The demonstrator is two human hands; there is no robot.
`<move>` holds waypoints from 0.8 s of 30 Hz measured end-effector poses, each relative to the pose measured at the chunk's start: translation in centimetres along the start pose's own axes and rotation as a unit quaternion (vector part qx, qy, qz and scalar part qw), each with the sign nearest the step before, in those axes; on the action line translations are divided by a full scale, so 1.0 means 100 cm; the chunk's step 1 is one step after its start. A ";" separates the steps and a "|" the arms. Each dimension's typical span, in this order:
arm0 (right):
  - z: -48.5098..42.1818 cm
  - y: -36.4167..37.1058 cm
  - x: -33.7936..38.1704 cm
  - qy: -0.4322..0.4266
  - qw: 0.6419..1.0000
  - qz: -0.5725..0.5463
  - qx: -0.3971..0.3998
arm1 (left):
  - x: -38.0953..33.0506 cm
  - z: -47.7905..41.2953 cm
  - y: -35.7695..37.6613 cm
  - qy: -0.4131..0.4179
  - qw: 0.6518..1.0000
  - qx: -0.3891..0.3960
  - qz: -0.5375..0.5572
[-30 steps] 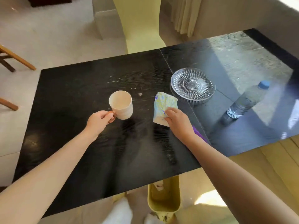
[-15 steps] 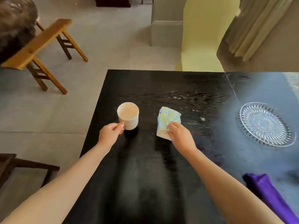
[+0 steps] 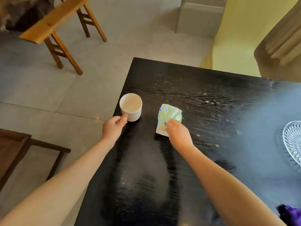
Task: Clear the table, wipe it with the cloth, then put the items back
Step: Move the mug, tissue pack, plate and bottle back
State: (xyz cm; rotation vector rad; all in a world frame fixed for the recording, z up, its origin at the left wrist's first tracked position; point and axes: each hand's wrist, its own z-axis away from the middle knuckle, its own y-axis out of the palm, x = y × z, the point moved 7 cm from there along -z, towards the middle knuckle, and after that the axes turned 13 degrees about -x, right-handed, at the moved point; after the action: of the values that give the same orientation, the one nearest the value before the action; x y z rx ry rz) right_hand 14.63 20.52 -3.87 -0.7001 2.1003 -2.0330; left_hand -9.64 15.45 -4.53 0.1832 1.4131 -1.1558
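Left hand (image 3: 114, 126) grips mug (image 3: 131, 107); right hand (image 3: 178, 133) pinches packet (image 3: 168, 117).

The table (image 3: 203, 98) across the centre and lower right of the frame is black with a streaked wood grain and pale specks. Near its left edge, the mug (image 3: 131, 107) is cream-white. Right of it, the packet (image 3: 168, 118) is pale green and yellow with blue marks. At the right edge, the clear glass plate (image 3: 293, 141) has a cut ribbed pattern. In the lower right corner lies a purple cloth (image 3: 291, 211). At upper left stands a honey-brown wooden chair (image 3: 61, 30) on a grey tiled floor (image 3: 48, 88).
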 end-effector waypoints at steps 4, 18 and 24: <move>-0.007 0.009 0.000 -0.013 0.999 0.040 0.015 | 0.009 -0.011 -0.002 -0.006 1.000 -0.010 -0.003; 0.007 0.025 -0.004 0.013 0.996 0.057 0.071 | 0.012 -0.028 -0.002 0.022 0.995 0.024 -0.094; 0.009 0.016 -0.001 0.021 0.993 0.060 0.099 | 0.001 -0.018 -0.012 0.025 0.988 0.000 -0.153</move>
State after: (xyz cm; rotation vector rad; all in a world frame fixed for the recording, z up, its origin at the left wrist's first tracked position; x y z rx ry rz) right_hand 14.71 19.73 -5.56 -0.4904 1.8771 -2.1671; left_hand -11.68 16.07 -4.43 -0.0064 1.5213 -1.4094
